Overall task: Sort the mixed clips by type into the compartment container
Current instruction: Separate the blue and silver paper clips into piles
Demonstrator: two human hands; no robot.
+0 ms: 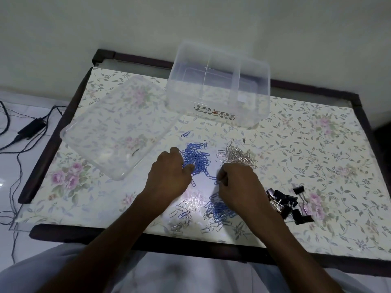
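Pre-sorting on the floral surface: left hand (167, 176) grasps blue wire paperclips (195, 158); right hand (239, 185) pinches one. Clear plastic compartment container (218, 85) sits empty at the far edge; transfer likely comes next.

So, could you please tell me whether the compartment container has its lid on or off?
Off. The compartment container stands open-topped, dividers visible, and its clear lid lies flat on the table to its left.

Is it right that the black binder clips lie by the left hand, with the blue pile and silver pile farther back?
Not quite: the head view shows the binder clips by the right hand. The blue pile and silver pile do lie farther back.
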